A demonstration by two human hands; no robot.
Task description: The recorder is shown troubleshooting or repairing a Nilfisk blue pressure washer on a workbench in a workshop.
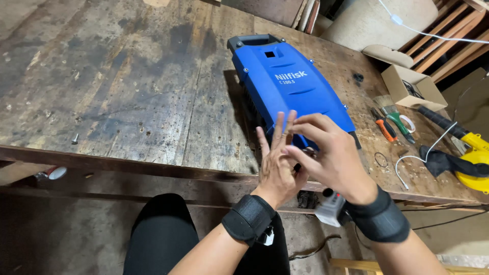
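Head view: two hands meet at 6 o'clock. The left hand [277, 163] is spread, palm up; the right hand [326, 155] pinches something too small to tell. One blue machine housing [288, 84] lies just beyond, one cardboard box [410, 86] at 2 o'clock.

Your hands meet before the machine housing [288, 84] lying on the counter [127, 102]; pliers [384, 127] and a cardboard box [410, 86] lie to its right.
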